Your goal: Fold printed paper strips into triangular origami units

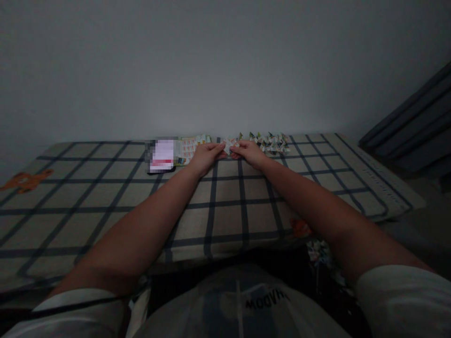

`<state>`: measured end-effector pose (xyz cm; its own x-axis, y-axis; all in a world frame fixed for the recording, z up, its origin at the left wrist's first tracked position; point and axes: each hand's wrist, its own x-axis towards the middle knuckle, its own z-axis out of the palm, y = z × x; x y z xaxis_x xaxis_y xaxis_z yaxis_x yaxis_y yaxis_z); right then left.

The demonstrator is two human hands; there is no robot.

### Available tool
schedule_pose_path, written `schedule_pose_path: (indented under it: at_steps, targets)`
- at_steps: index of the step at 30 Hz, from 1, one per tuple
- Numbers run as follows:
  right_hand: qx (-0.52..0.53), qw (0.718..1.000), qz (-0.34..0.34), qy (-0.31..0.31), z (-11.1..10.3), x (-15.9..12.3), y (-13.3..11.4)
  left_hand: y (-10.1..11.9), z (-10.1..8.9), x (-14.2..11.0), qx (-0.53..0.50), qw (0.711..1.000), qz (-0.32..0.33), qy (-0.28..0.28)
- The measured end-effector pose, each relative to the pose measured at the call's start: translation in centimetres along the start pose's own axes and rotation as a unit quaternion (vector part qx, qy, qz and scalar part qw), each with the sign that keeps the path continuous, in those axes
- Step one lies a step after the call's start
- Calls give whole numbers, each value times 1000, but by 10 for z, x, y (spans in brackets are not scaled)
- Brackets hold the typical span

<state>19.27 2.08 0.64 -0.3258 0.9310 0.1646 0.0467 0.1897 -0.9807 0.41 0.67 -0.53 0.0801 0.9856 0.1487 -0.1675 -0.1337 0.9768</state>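
Near the far edge of the checked cloth, a small whitish folded paper piece (229, 143) is pinched between my two hands. My left hand (206, 157) grips its left side with thumb and fingers together. On the other side, my right hand (251, 153) pinches it too. Printed paper sheets (186, 146) lie flat just left of my left hand. Beyond my right hand spreads a cluster of pointed folded paper pieces (271, 142). The fine folds of the held piece are too small and dim to make out.
A phone (162, 155) with a lit, blurred screen lies left of the sheets. The checked tablecloth (225, 216) covers the table, which meets a plain wall (225, 70). More crumpled paper pieces (319, 253) sit below the front edge at right. A grey curtain (416, 112) hangs at far right.
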Motion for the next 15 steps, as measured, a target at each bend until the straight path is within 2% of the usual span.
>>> schedule_pose_path:
  at_steps: [6, 10, 15]
  targets:
    - [24, 1000, 11, -12, -3, 4, 6, 1, 1, -3, 95, 993, 62, 29]
    - [-28, 999, -23, -21, -9, 5, 12, 0, 3, -3, 192, 975, 104, 31]
    - [-47, 998, -47, -18, -14, 5, 13, 2, 7, -3, 189, 977, 98, 25]
